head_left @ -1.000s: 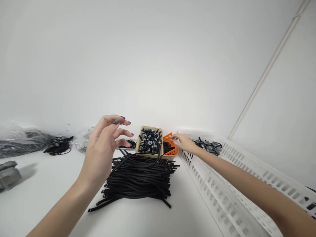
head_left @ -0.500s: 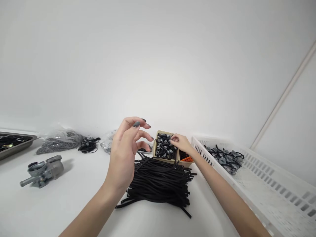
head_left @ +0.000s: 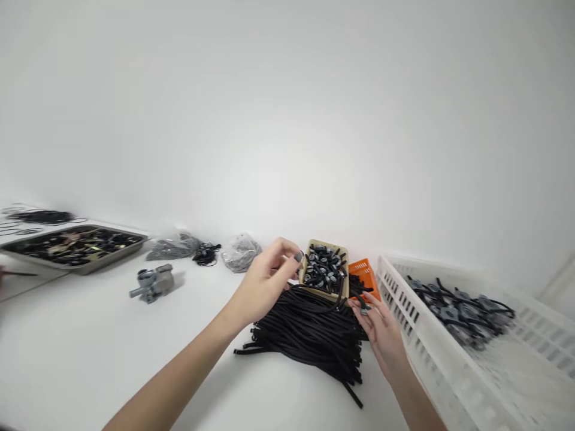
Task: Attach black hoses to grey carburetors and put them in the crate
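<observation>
My left hand [head_left: 267, 278] hovers by the left side of the tan bin [head_left: 345, 270], its fingers loosely curled and nothing visible in them. Inside that bin lie many small fittings [head_left: 324, 266], each a short black stub with a grey metal round. In front of the orange basket [head_left: 369, 278], my right hand [head_left: 380, 329] closes its fingertips on a small black-and-grey fitting [head_left: 360, 301]. Below both hands spreads a pile of black rubber tubes [head_left: 309, 335]; one tube arches over the top of it.
A white crate [head_left: 444, 359] with assembled black-and-grey parts [head_left: 462, 311] stands at the right. Leftward are a metal carburetor [head_left: 153, 282], bags of small parts [head_left: 241, 251], a black cord bundle [head_left: 206, 254] and a metal tray [head_left: 96, 260]. Part of another hand [head_left: 2, 275] shows at the left edge.
My right hand has drawn back from the tan bin toward me with a fitting in its fingertips. My left hand has tilted toward the bin. The view has swung left.
</observation>
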Motion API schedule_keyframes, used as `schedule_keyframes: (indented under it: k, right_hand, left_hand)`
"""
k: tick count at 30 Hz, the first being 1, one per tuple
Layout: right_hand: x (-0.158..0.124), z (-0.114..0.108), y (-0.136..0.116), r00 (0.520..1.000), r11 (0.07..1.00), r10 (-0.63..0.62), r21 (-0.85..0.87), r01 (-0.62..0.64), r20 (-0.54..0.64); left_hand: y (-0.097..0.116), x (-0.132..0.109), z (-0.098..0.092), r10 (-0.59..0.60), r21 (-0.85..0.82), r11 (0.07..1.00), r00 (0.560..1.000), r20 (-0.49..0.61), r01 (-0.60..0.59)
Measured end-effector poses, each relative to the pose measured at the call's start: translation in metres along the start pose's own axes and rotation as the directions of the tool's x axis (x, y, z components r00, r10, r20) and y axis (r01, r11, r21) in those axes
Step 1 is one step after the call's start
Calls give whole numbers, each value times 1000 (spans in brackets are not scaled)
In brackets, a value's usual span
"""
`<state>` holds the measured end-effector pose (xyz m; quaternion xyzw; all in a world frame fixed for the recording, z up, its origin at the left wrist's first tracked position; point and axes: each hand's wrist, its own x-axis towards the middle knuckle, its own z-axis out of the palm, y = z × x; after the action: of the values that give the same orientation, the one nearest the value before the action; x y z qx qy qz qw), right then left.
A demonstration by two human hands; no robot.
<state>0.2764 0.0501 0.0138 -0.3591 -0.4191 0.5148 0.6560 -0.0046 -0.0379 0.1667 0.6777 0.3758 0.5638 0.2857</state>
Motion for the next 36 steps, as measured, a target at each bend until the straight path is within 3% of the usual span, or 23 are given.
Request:
schedule_keyframes:
  k: [3, 6, 8, 12, 14, 17, 22, 28, 31, 33, 34, 36]
  right_hand:
    - [0, -5, 3, 999, 999, -39, -37, 38, -17]
    - [0, -8, 7, 995, 995, -69, -83, 63, -68]
    - [1, -9, 9, 993, 992, -56, -123, 43, -103]
    - [0, -9, 12, 990, 983, -20, -181, -6, -141]
    - [-1, -6, 13, 988, 980, -22, -199, -9, -154]
    - [-4, 0, 13, 989, 979, -14, -201, -16, -147]
    - [-9, 4, 12, 988, 972, -22, -233, -14, -150]
    - [-7, 0, 12, 983, 968, -54, -251, 8, -176]
    - [-5, 0, 12, 984, 971, -70, -235, 31, -162]
    - [-5, 1, 12, 986, 975, -72, -218, 38, -149]
    - [-6, 2, 11, 987, 977, -70, -208, 39, -146]
    - [-8, 6, 10, 987, 981, -71, -188, 43, -145]
  left_hand:
    - [-29, -16, -14, -52, 412, 911, 997, 60, 23]
    - [-78, -45, -60, -137, 714, 677, 984, -112, 176]
    - [-113, -71, -107, -218, 766, 532, 932, -289, 361]
    - [-169, -122, -208, -211, 699, 232, 737, -642, 676]
    - [-183, -137, -243, -226, 700, 162, 716, -660, 696]
    - [-194, -141, -269, -290, 749, 123, 745, -600, 651]
    - [-195, -123, -272, -324, 836, 96, 811, -487, 540]
    - [-167, -110, -248, -235, 928, 50, 907, -349, 370]
    - [-146, -111, -219, -194, 967, 56, 953, -232, 247]
    - [-133, -115, -188, -182, 986, 90, 976, -120, 138]
    - [-127, -118, -168, -165, 991, 114, 985, -44, 64]
    - [-116, -123, -124, -17, 966, 135, 974, 225, -221]
